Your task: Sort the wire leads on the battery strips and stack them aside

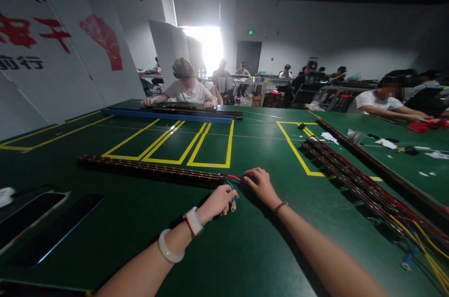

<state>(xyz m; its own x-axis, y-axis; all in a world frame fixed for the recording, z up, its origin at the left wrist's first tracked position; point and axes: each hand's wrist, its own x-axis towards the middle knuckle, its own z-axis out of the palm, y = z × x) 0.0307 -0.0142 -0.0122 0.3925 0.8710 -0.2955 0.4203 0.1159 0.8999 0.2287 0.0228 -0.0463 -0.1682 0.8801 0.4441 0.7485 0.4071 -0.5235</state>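
Note:
A long dark bundle (150, 170) with thin copper-coloured lines lies across the green table in front of me. Short wires come out of its right end. My left hand (218, 199) is closed round these wires; a blue wire (229, 185) loops over it, and metal ring terminals (233, 206) stick out beside the fingers. A red wire (234, 177) runs from the bundle's end to my right hand (261, 185), whose thumb and fingers pinch its tip. Whatever sits at that tip is hidden by the fingers.
Yellow tape (210, 165) marks rectangles on the table (259, 142). More dark bundles (354, 180) with red and yellow wires lie at right. Two flat dark panels (70, 217) lie at left. Across the table a person (191, 89) handles a blue tray (175, 114); another person (379, 100) works at right.

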